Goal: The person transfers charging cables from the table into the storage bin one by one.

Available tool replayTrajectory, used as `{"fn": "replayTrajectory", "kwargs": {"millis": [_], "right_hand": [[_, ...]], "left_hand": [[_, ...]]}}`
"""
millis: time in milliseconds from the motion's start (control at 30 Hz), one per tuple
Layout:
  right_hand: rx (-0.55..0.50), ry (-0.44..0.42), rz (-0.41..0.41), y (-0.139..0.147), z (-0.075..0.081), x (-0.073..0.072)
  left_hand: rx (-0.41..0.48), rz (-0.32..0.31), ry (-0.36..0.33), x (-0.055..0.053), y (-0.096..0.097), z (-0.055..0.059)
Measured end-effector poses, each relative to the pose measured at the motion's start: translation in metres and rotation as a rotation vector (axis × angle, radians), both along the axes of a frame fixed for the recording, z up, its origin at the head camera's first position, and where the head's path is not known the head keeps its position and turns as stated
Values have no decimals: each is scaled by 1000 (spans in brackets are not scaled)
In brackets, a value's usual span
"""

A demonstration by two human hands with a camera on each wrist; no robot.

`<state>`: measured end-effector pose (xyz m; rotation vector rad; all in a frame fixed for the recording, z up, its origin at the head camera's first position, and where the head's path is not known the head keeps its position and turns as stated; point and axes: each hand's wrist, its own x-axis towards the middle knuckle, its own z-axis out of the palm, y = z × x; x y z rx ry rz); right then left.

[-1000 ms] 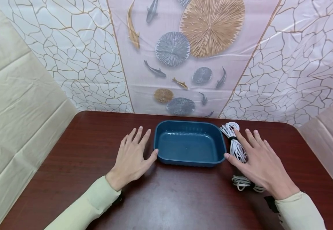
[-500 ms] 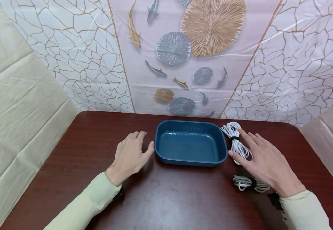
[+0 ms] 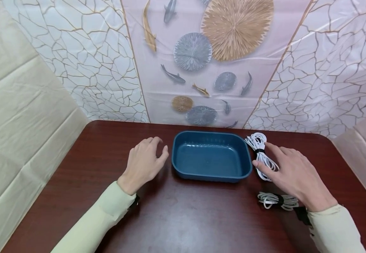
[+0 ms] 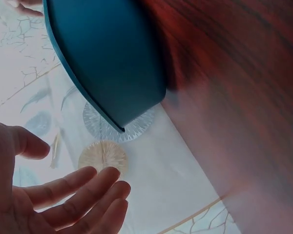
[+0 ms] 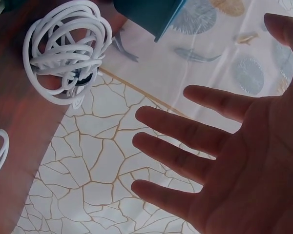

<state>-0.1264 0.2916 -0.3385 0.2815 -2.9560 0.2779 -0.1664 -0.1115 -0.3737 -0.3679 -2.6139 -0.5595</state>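
Observation:
A dark blue rectangular basin (image 3: pixel 211 175) stands on the table towards its back edge. Left of it hovers my left hand (image 3: pixel 143 161), fingers relaxed and slightly bent, holding nothing; the left wrist view shows its palm (image 4: pixel 10 195) apart from the basin's side (image 4: pixel 112 63). My right hand (image 3: pixel 296 172) is spread above the table beside a white cable bundle (image 3: pixel 260 151), tied with a black strap. In the right wrist view its fingers (image 5: pixel 180 129) are straight and apart from the white coil (image 5: pixel 63 53). Nearer the front lies a greyish cable bundle (image 3: pixel 277 201), also strapped in black.
The dark red-brown wooden table (image 3: pixel 195 214) has rounded back corners. A patterned cloth backdrop (image 3: pixel 107 70) with fish and round motifs hangs behind it, and a plain beige sheet (image 3: pixel 21 123) runs along the left side.
My left hand's fingers have gone from spread to slightly bent, and it has drawn off the basin's side. The right hand has shifted slightly right, showing more of both cable bundles.

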Motion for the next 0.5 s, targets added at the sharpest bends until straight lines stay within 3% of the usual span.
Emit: {"fn": "replayTrajectory", "kwargs": {"millis": [200, 500], "right_hand": [[-13, -12, 7, -2, 0, 0], [-14, -26, 17, -2, 0, -1]], "left_hand": [[-12, -2, 9, -7, 2, 5], [64, -13, -117, -19, 7, 13]]}}
